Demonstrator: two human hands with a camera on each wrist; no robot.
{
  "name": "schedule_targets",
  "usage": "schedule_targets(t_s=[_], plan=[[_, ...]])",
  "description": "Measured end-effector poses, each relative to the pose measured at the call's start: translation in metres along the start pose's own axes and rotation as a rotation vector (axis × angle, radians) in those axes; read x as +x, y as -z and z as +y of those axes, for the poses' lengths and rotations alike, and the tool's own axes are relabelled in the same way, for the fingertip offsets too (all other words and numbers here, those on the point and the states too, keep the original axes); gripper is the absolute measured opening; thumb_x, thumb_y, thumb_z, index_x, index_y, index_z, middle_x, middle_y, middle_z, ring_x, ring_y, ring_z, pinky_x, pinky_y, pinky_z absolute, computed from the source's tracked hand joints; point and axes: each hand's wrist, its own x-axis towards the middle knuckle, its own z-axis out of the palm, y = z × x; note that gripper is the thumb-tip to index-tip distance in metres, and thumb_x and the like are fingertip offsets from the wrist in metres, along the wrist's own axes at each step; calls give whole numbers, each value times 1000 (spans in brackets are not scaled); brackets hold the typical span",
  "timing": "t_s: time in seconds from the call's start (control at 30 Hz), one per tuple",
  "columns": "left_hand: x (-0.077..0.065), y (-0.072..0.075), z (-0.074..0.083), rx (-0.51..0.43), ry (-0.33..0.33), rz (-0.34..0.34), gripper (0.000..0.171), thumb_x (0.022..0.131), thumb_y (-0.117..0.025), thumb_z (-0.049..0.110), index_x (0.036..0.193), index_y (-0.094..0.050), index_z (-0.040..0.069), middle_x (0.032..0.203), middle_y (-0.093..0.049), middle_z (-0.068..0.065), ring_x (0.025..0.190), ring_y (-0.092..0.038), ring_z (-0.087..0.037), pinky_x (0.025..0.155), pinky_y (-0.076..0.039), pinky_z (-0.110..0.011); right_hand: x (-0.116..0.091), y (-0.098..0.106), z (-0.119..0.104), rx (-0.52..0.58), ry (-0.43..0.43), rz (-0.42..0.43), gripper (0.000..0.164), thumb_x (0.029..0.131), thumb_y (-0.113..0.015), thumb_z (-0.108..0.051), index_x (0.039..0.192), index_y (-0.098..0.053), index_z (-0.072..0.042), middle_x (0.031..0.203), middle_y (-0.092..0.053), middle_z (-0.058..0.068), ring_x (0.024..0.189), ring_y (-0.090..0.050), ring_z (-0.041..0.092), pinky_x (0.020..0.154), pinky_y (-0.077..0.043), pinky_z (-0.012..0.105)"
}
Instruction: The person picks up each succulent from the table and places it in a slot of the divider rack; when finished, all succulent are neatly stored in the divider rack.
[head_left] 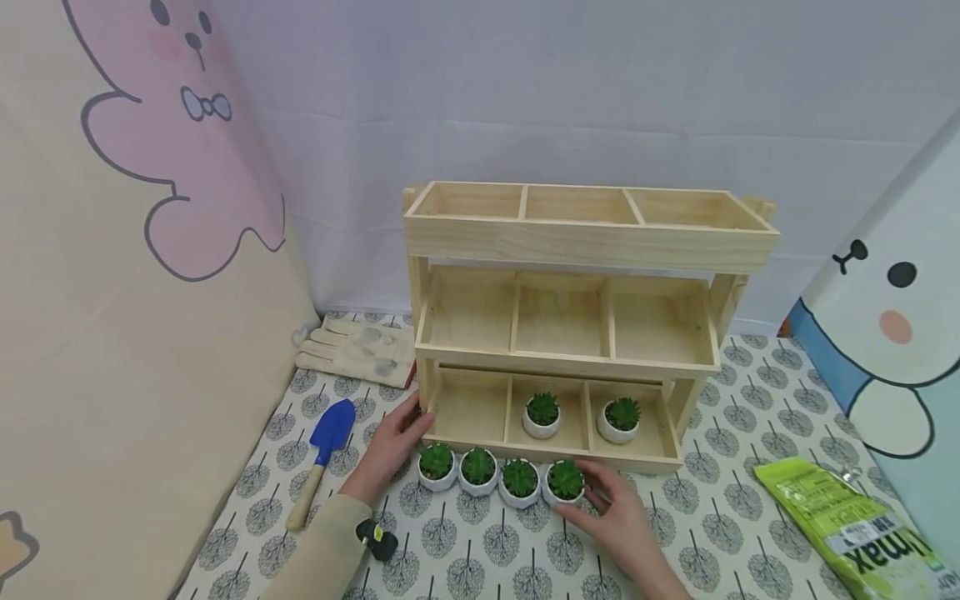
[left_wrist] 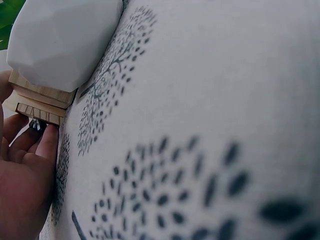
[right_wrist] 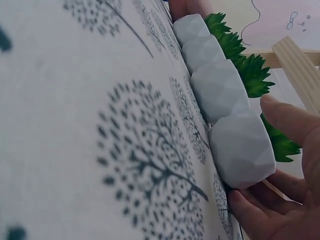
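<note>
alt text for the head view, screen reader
A right hand holds the rightmost potted plant in a row of four, before a three-tier wooden rack whose lower left side the left hand grips. Two more plants sit in its bottom middle and right compartments. A blue-bladed trowel and glove lie left, a green bag right.

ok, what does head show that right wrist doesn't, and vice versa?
Head only: blue-bladed trowel, work glove, green printed pouch, and two potted succulents in the bottom tier of the three-tier wooden rack.

Right wrist only: a close-up of the end pot, its wall facets distinct.

Both: four potted succulents in a row, right hand on the end one, tree-print tablecloth, and rack, only partly visible in right wrist.
</note>
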Motion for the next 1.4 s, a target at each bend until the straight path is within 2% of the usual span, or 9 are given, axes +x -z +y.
schedule_targets(t_s=[0.77,1.03,1.13,1.4], plan=[[2,-2,-3,8,-17,16,65,105,-67,33,163,-40,21,161,-44,-8,147,-43,-29,120,-36,-46,3,-8,-2,-106,-37,31,77,75,-98,-28,138,-62,-2,141,-59,22,129,-58,45,102,-52,38],[2,-2,-2,2,-20,13,66,105,-67,33,163,-39,21,162,-42,-7,148,-41,-28,120,-35,-45,3,-8,-2,-97,-42,38,75,74,-98,-25,136,-63,-2,139,-60,20,128,-60,42,101,-53,35],[1,-1,-2,6,-6,18,66,104,-68,34,163,-40,23,163,-42,-4,148,-41,-25,121,-34,-43,2,-8,-4,-98,-25,36,74,75,-97,-26,135,-64,0,137,-60,20,126,-61,42,100,-53,35],[2,-1,-3,14,-1,13,68,104,-68,37,163,-39,22,164,-40,-5,149,-39,-26,122,-32,-44,1,-8,-5,-65,0,49,70,75,-97,-21,134,-66,0,135,-62,19,124,-63,40,100,-54,35]])
